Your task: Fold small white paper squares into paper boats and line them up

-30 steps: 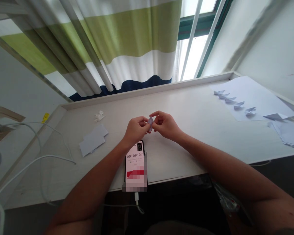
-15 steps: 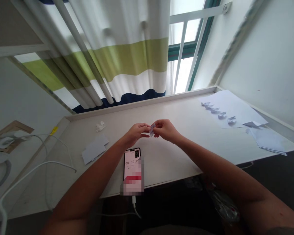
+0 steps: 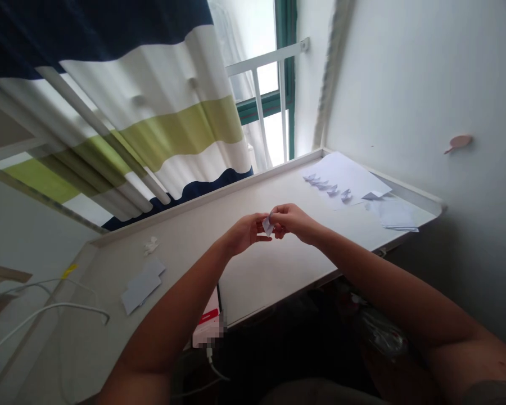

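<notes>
Head view: a small folded paper (image 3: 268,225) is pinched between the left hand (image 3: 247,233) and right hand (image 3: 293,220), above bare desk (image 3: 278,264) near its front edge. The phone (image 3: 208,329) is largely hidden by the left forearm; the paper's folds are indistinct.

1. A pale table (image 3: 278,270) is seen.
2. A crumpled scrap (image 3: 150,245) and folded sheets (image 3: 142,286) are laid at its left.
3. A phone (image 3: 207,326) is placed at the near edge.
4. Small folded figures (image 3: 326,187) are lined on a white sheet (image 3: 354,175) at the right, beside stacked paper (image 3: 394,216).
</notes>
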Available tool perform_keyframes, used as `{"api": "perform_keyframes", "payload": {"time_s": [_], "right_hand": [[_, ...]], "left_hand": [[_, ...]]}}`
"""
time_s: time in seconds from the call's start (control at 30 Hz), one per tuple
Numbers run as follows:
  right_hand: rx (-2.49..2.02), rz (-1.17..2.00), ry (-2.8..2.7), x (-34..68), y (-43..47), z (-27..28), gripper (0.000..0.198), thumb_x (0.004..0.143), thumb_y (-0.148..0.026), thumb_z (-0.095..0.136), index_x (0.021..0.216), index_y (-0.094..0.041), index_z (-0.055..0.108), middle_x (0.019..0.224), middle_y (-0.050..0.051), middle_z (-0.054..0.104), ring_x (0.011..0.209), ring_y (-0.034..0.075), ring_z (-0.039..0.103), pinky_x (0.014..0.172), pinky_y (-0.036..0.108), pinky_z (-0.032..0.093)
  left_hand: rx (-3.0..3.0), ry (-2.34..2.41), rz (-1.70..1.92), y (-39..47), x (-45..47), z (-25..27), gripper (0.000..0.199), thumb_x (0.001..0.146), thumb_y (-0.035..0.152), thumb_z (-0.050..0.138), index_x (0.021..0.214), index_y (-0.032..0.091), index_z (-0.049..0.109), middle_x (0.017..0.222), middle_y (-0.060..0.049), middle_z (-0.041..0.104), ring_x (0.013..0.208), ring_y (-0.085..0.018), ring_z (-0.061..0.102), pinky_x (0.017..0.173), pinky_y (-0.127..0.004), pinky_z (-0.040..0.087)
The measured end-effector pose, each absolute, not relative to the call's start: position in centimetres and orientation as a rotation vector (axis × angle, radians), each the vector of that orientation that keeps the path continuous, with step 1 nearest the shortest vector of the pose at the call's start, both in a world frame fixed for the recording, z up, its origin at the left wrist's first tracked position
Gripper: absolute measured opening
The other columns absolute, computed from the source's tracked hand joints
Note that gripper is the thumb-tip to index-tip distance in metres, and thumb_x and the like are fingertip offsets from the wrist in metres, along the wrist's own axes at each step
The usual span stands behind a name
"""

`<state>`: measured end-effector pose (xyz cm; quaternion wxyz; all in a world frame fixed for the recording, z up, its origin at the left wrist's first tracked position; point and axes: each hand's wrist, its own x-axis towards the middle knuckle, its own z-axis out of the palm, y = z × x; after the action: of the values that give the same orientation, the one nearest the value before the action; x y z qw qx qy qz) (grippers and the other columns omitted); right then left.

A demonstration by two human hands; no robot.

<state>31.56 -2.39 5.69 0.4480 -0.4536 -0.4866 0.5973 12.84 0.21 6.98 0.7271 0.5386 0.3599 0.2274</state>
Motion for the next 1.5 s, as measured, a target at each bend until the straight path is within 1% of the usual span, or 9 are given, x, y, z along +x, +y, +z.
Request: {"api": "perform_keyframes", "payload": {"time_s": [0.3, 0.47, 0.6, 0.93, 1.07, 1.13, 1.3, 1.4, 1.5], "right_hand": [[-1.16, 1.408, -0.994, 38.0, -3.5, 4.7, 0.008, 0.069, -0.021, 0.07, 0.064, -0.02, 0.064, 0.053, 0.0, 0.059, 0.045, 0.015, 0.058, 0.047, 0.028, 0.051], [-1.09, 1.435, -0.901, 39.7, -3.5, 3.9, 0.009, 0.071, -0.023, 0.073, 0.066, -0.02, 0.065, 0.057, 0.0, 0.058, 0.05, 0.015, 0.058, 0.051, 0.029, 0.052], [-1.027, 1.514, -0.727, 40.0, -3.5, 3.1, 0.021, 0.074, -0.03, 0.081, 0.066, -0.019, 0.064, 0.06, -0.002, 0.057, 0.055, 0.014, 0.06, 0.056, 0.028, 0.055], [-0.798, 1.687, -0.442, 38.7, -3.6, 2.9, 0.023, 0.083, -0.027, 0.083, 0.073, -0.02, 0.064, 0.059, -0.005, 0.056, 0.053, 0.01, 0.054, 0.055, 0.024, 0.052], [-0.746, 1.697, -0.486, 39.0, -3.7, 2.8, 0.02, 0.082, -0.031, 0.083, 0.076, -0.019, 0.069, 0.065, -0.003, 0.063, 0.057, 0.011, 0.059, 0.059, 0.025, 0.056], [-0.703, 1.7, -0.59, 39.3, -4.0, 2.7, 0.017, 0.08, -0.032, 0.083, 0.085, -0.018, 0.075, 0.071, -0.001, 0.068, 0.061, 0.013, 0.064, 0.061, 0.028, 0.059], [-0.741, 1.51, -0.967, 39.1, -4.9, 2.4, 0.045, 0.078, -0.03, 0.085, 0.121, -0.02, 0.079, 0.077, -0.001, 0.074, 0.066, 0.017, 0.07, 0.068, 0.035, 0.063], [-0.847, 1.332, -1.094, 38.6, -5.2, 2.1, 0.05, 0.079, -0.028, 0.084, 0.128, -0.019, 0.077, 0.073, -0.003, 0.072, 0.064, 0.017, 0.07, 0.067, 0.036, 0.063], [-0.894, 1.244, -1.14, 38.2, -5.2, 1.9, 0.051, 0.082, -0.029, 0.082, 0.131, -0.018, 0.075, 0.073, -0.002, 0.072, 0.064, 0.017, 0.07, 0.066, 0.037, 0.063]], "left_hand": [[1.338, 0.84, 0.616, 0.3, 19.3, 6.4, 0.046, 0.075, 0.048, 0.095, 0.094, 0.017, 0.067, 0.095, -0.008, 0.08, 0.091, -0.022, 0.078, 0.082, -0.035, 0.061], [1.467, 0.926, 0.68, 0.8, 21.9, 6.6, 0.029, 0.08, 0.035, 0.087, 0.086, 0.015, 0.068, 0.083, -0.007, 0.078, 0.079, -0.021, 0.079, 0.072, -0.032, 0.062], [1.573, 1.04, 0.797, 1.0, 23.1, 6.4, 0.017, 0.08, 0.026, 0.082, 0.08, 0.014, 0.07, 0.075, -0.007, 0.077, 0.071, -0.02, 0.077, 0.061, -0.028, 0.06], [1.579, 1.102, 0.776, 1.5, 23.1, 6.5, 0.022, 0.08, 0.028, 0.086, 0.08, 0.014, 0.07, 0.076, -0.009, 0.078, 0.07, -0.022, 0.079, 0.054, -0.027, 0.059], [1.47, 1.015, 0.7, 2.4, 22.5, 7.0, 0.023, 0.081, 0.027, 0.086, 0.082, 0.014, 0.067, 0.077, -0.008, 0.078, 0.067, -0.021, 0.078, 0.059, -0.029, 0.06], [1.381, 0.938, 0.652, 3.1, 21.8, 7.2, 0.026, 0.08, 0.028, 0.09, 0.085, 0.014, 0.068, 0.08, -0.009, 0.079, 0.066, -0.019, 0.076, 0.063, -0.029, 0.06], [1.267, 0.759, 0.575, 4.4, 20.5, 6.7, 0.023, 0.084, 0.025, 0.087, 0.099, 0.01, 0.078, 0.091, -0.011, 0.08, 0.081, -0.019, 0.078, 0.076, -0.031, 0.063], [1.246, 0.73, 0.609, 4.2, 20.3, 6.3, 0.02, 0.089, 0.022, 0.076, 0.105, 0.01, 0.081, 0.101, -0.014, 0.082, 0.09, -0.024, 0.08, 0.085, -0.037, 0.064], [1.262, 0.68, 0.603, 3.6, 20.3, 6.2, 0.031, 0.098, 0.036, 0.07, 0.11, 0.01, 0.082, 0.106, -0.016, 0.083, 0.096, -0.029, 0.08, 0.088, -0.042, 0.064]]}}
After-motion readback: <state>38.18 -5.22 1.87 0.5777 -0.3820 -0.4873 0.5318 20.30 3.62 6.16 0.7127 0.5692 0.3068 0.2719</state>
